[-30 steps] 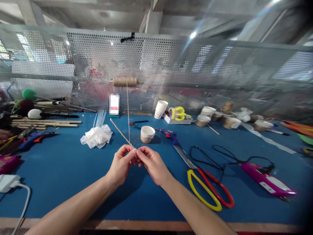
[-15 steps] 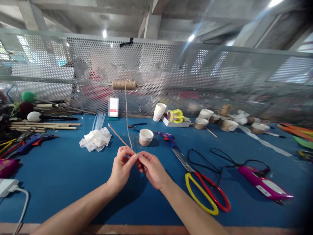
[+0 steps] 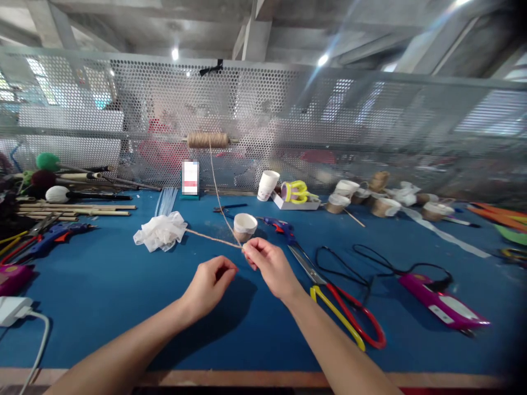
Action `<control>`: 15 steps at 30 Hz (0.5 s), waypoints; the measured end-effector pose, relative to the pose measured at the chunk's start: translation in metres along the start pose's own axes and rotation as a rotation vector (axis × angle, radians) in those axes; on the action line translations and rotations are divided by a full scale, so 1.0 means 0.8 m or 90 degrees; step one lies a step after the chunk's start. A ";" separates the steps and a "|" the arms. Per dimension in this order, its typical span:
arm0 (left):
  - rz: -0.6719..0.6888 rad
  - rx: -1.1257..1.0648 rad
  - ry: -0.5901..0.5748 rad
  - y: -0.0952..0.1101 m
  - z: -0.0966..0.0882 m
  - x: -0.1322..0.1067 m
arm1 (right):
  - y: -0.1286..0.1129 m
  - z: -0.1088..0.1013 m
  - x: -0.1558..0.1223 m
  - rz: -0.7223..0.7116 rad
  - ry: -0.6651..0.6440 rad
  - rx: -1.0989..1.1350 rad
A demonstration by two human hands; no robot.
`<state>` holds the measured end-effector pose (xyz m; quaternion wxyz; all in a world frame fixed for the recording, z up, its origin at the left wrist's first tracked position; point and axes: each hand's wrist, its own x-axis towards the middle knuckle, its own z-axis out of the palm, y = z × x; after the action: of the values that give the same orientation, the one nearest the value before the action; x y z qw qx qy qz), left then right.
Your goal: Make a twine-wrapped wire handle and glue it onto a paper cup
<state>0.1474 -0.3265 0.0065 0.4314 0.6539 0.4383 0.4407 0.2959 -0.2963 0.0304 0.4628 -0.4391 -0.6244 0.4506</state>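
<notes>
Head view: right hand [image 3: 269,266] pinches twine [image 3: 214,239] above the blue tabletop [image 3: 123,307]; fingertips hide the grip point. Left hand [image 3: 209,285] loosely curled, off the twine, inner fingers hidden. Big scissors' yellow loop [image 3: 340,318] partly behind right forearm. Twine coarse, tan, running up to a far cylindrical spool [image 3: 208,140]. Crumpled white film [image 3: 160,231] at left. Paper-wrapped cup [image 3: 244,235] just beyond right hand, contents unclear; white box [image 3: 297,206] holds yellow handles [image 3: 297,192].
</notes>
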 end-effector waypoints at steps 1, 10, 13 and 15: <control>0.022 0.036 -0.011 0.007 -0.003 -0.002 | -0.004 -0.005 0.001 -0.026 -0.006 -0.064; 0.076 0.223 0.130 0.044 -0.037 0.012 | 0.000 -0.007 0.004 -0.161 -0.102 -0.288; 0.120 0.248 0.083 0.036 -0.041 0.021 | 0.006 -0.009 0.000 -0.180 -0.128 -0.294; 0.151 0.257 0.019 0.029 -0.041 0.024 | 0.006 -0.012 -0.003 -0.192 -0.135 -0.285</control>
<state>0.1251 -0.3082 0.0402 0.2307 0.7672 0.4441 0.4012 0.3061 -0.2961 0.0272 0.3480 -0.3831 -0.8116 0.2708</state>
